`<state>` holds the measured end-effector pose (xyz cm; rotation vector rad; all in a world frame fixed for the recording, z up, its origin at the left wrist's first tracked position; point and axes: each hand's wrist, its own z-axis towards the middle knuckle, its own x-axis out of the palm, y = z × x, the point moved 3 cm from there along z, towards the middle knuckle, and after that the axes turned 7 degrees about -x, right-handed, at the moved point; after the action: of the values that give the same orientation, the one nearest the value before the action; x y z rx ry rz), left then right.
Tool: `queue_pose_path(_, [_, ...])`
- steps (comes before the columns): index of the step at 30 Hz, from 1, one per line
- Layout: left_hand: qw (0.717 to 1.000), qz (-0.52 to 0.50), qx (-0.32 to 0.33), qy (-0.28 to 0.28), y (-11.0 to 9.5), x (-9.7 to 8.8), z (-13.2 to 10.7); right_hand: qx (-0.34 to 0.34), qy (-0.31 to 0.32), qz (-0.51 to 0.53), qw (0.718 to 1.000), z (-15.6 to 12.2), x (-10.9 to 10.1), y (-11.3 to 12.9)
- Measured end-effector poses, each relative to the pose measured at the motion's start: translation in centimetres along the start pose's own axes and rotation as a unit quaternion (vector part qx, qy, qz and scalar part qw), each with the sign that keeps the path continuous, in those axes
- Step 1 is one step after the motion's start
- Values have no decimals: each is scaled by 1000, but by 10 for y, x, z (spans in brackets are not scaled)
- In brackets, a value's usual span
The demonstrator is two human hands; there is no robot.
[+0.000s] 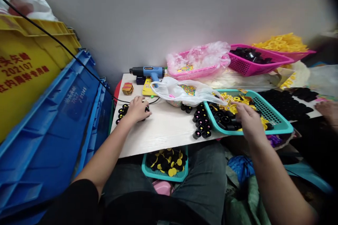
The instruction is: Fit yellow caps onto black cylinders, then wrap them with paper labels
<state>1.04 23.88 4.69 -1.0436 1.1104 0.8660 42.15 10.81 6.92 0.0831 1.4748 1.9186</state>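
Though cluttered, white table (163,130) against wall (148,24)

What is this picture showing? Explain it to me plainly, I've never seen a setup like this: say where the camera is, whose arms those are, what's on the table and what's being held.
There is no machine here. A person works with two bare hands, and this one picture comes from a camera worn on their head, looking forward and down, so their arms enter from the bottom.

The left hand covers small black round parts on a white tabletop; whether it grips one is hard to tell. The right hand reaches over yellow parts in a teal plastic basket; any grip is also unclear.

A blue heat gun and a white plastic bag lie further along the table. Another person's hand shows at the right edge.
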Motion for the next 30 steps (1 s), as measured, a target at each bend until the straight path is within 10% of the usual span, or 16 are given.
queue_pose_path(13, [996, -35, 62, 44, -18, 5, -12, 216, 47, 341, 914, -111, 79, 12])
queue_pose_path(23, [909, -403, 87, 64, -82, 33, -139, 279, 150, 426, 847, -150, 146, 45])
queue_pose_path(30, [876, -476, 22, 75, -83, 35, -166, 249, 210, 384, 864, -168, 155, 54])
